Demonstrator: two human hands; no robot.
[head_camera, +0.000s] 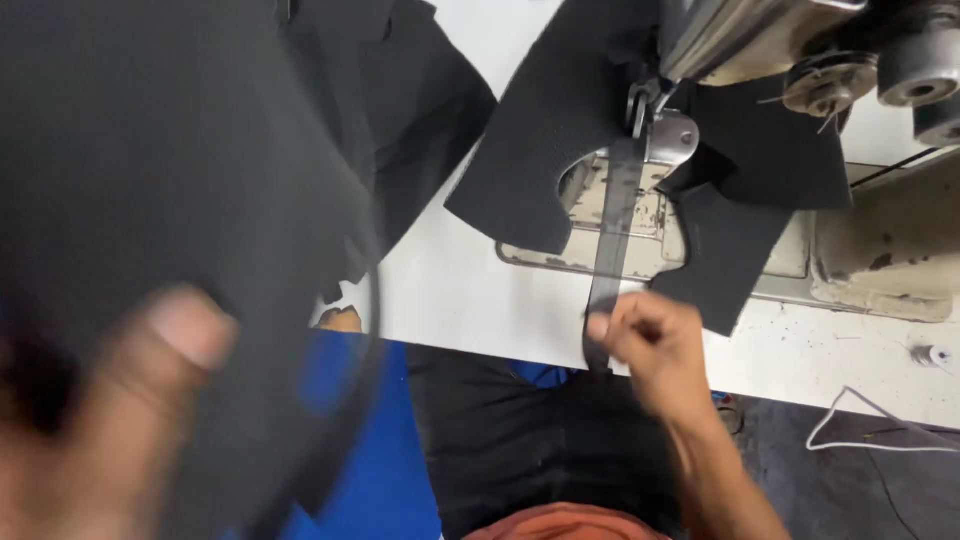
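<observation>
Seen from my head camera, my right hand (655, 335) pinches a narrow dark strap (612, 240) at the near edge of the white surface (460, 290), thumb and fingers closed tight on it. The strap runs straight up from my grip to the metal presser foot (668, 135) of a worn, cream-coloured sewing machine (880, 250), whose paint is chipped and stained. Under the foot lies a piece of black textured fabric (545, 140) with a curved notch cut into its near edge; a second black panel (725, 255) hangs off the machine bed beside the strap. My left hand (110, 420), blurred and close to the lens, grips a large sheet of dark fabric (170, 150) with the thumb pressed on top. A small thread spool (932, 355) sits at the far right, near a loose white cord (880, 425).
</observation>
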